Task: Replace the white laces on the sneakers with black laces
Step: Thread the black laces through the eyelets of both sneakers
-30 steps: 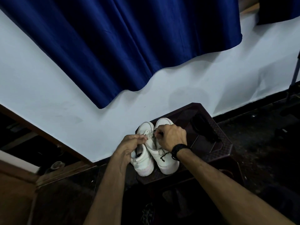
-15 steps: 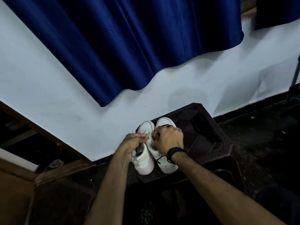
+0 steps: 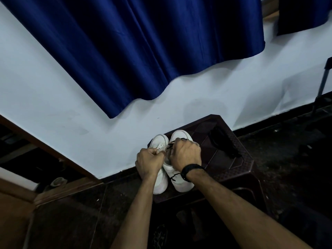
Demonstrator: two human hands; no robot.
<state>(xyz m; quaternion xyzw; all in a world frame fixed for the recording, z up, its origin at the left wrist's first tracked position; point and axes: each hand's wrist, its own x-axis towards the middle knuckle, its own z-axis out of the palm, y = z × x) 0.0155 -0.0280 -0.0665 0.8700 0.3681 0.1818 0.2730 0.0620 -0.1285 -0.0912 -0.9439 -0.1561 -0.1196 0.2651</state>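
Two white low-top leather sneakers [image 3: 181, 180] stand side by side on the dark brown plastic stool [image 3: 231, 159]. Left hand [image 3: 149, 163] and right hand [image 3: 186, 155] each have a closed grip pinching the thin black lace [image 3: 170, 146] over the right-hand shoe. Pull both ends evenly, keeping the lace flat and untwisted at each eyelet.

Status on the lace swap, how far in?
Partly done: black lace already trails from the right sneaker. In hand: left hand and right hand pinch lace near its upper eyelets. Left sneaker shows no black lace, so it probably remains; hands hide much.
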